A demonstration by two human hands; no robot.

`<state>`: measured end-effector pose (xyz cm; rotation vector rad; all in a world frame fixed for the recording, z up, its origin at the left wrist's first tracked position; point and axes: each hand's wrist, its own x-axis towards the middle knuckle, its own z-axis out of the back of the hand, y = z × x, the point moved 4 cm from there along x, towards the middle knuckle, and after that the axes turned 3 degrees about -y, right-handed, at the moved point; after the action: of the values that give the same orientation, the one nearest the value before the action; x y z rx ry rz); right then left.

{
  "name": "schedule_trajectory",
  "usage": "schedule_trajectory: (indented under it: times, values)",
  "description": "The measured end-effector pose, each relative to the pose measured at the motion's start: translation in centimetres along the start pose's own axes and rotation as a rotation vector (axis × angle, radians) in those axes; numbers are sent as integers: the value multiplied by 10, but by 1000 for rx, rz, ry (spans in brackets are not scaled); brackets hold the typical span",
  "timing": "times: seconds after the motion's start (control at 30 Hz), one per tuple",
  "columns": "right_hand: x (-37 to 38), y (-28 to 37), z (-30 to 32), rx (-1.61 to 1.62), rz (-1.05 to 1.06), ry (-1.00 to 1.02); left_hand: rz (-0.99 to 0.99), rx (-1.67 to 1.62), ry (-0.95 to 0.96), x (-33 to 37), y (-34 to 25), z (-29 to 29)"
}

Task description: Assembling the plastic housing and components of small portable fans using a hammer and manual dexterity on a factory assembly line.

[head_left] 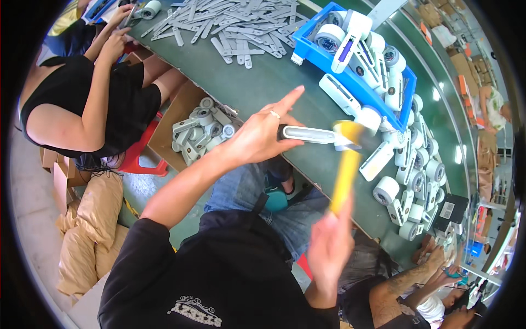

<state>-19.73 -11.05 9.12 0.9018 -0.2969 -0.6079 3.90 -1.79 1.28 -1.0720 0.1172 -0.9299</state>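
My left hand [260, 134] grips the end of a white round-headed device [312, 135], pinching its long slotted handle between thumb and fingers. The index finger points out, away from the handle. My right hand [331, 244] is closed round the yellow handle of a hammer [345, 178]. The hammer is blurred by motion. Its yellow and dark head lies over the device's round end and partly hides it, so I cannot tell whether they touch.
A blue bin [361, 82] full of similar devices stands on the green table [257, 82]. More devices [419, 170] are heaped to its right, near a black box [450, 213]. Grey flat strips [235, 24] pile up at the back. A cardboard box [164, 118] holds further devices. Co-workers sit on both sides.
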Motion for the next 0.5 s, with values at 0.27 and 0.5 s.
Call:
schedule_trajectory:
  times: [0.27,0.5]
  values:
    - [22,6,-16,-345,-59,222,101,-62,48,-4,5,4]
    - [17,18,-21,-330,40,289,86,7,56,-5,4,3]
